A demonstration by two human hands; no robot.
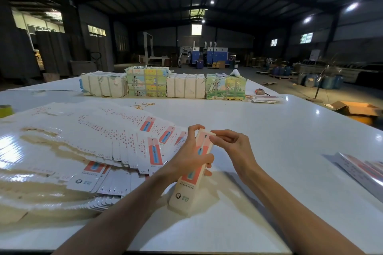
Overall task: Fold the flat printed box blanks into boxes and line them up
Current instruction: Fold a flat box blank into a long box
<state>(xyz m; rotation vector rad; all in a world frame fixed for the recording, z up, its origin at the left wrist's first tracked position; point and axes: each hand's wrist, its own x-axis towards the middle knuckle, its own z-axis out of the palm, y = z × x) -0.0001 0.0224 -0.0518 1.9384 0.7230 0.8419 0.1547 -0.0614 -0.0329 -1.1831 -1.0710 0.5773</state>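
Nearest us, the box [185, 193] is squared up into a tube, held in front of us over the worktop [279, 151]. Its near end hangs low over the surface, and we cannot tell whether it touches. Its long axis runs away from us, leaning slightly right, with the printed face up and the logo end toward us. Our left grip [190, 156] wraps the middle of the body, and our right grip [232, 147] pinches the far end at the flap. We judge that we are closing that far end. Next, the flap needs tucking in squarely while the left steadies the tube without crushing it. To the left, the flat blanks [116, 141] lie fanned out. At the right edge lie what look like finished boxes [360, 170], where this one probably belongs. Farthest off stand wrapped bundles [186, 86].
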